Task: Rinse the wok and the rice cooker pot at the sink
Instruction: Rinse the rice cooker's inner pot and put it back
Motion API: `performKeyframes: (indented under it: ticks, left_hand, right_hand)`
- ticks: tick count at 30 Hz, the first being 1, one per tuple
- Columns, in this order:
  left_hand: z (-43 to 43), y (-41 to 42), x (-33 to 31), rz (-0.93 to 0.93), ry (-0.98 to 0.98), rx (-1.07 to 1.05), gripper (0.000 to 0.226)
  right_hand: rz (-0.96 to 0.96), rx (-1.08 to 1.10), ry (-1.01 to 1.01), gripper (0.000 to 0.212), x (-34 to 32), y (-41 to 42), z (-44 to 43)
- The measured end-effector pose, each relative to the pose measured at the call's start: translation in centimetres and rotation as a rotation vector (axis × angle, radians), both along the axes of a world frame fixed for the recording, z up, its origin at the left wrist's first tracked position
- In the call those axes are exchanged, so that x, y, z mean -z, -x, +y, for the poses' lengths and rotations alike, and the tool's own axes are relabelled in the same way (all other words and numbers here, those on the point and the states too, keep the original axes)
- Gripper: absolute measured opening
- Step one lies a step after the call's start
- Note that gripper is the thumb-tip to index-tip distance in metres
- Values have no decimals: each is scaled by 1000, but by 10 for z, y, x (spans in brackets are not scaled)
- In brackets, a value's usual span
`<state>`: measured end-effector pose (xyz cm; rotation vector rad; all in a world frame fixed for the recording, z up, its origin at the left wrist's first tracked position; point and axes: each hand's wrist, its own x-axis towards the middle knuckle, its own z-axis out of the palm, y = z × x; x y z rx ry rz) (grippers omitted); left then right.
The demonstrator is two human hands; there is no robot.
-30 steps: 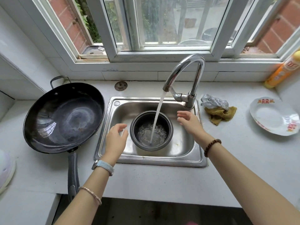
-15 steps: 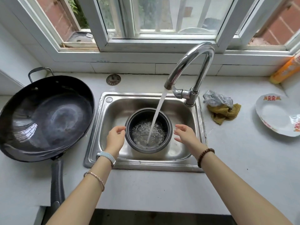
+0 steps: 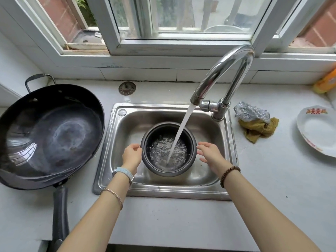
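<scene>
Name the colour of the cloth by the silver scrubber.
The cloth is mustard yellow, best seen in the head view.

The rice cooker pot (image 3: 189, 140) filled the middle of the sink (image 3: 131, 124), leaving narrow gaps beside both walls; the faucet (image 3: 211, 79) arched overhead, and the wok (image 3: 54, 135) crowded the counter's (image 3: 163, 219) left edge.

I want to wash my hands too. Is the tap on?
On. Water streams from the faucet into the rice cooker pot in the sink.

Only readable thing is the red 囍 double-happiness sign on the white plate (image 3: 320, 137) rim (the window frame (image 3: 145, 50) print's too faint).
</scene>
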<state>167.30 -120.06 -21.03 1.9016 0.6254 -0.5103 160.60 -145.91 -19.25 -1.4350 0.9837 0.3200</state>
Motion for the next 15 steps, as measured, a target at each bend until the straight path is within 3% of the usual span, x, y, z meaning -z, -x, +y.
performKeyframes:
  ticks: [7,15]
  left_hand:
    - [0,-5,4,38,-17,9,28]
    - [2,-9,-41,-87,66,-17,31]
  right_hand:
    - [-35,23,-6,17,-2,-7,9]
    - [-6,74,-100,27,-19,0,6]
